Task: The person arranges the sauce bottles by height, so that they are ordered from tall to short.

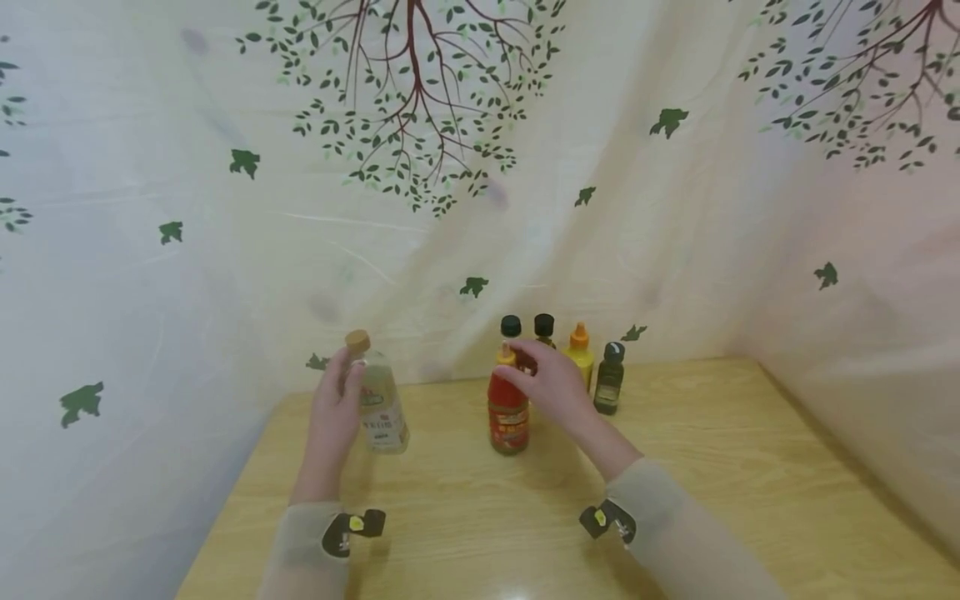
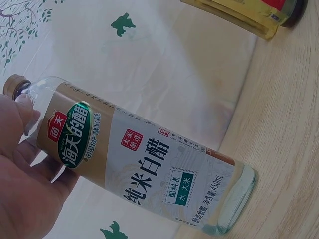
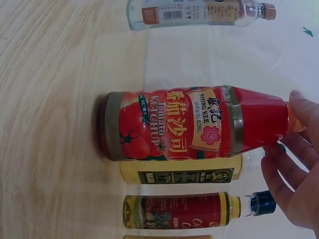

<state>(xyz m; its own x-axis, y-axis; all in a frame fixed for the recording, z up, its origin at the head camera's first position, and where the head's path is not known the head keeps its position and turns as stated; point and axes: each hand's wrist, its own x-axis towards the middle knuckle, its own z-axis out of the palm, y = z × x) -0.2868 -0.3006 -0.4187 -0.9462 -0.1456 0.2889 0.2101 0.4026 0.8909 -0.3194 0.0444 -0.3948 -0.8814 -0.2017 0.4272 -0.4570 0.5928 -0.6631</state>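
Note:
My left hand (image 1: 335, 408) grips a clear white rice vinegar bottle (image 2: 149, 154) round its neck, just below the brown cap (image 2: 16, 85). The bottle leans slightly, its base close to the wooden table. To the right, my right hand (image 1: 558, 383) holds a red tomato ketchup bottle (image 3: 174, 124) at its top, thumb and fingers round the orange-yellow cap (image 1: 506, 357). The ketchup is upright, its base at the table. Its label faces me, and in the head view it covers part of a bottle with a dark green cap (image 1: 511, 325).
Behind my right hand stand a black-capped bottle (image 1: 544, 325), a yellow squeeze bottle (image 1: 579, 358) with an orange nozzle, and a small dark bottle (image 1: 609, 383). An olive oil bottle (image 3: 174, 211) shows in the right wrist view. A leaf-printed curtain (image 1: 420, 275) borders the wooden table (image 1: 450, 525).

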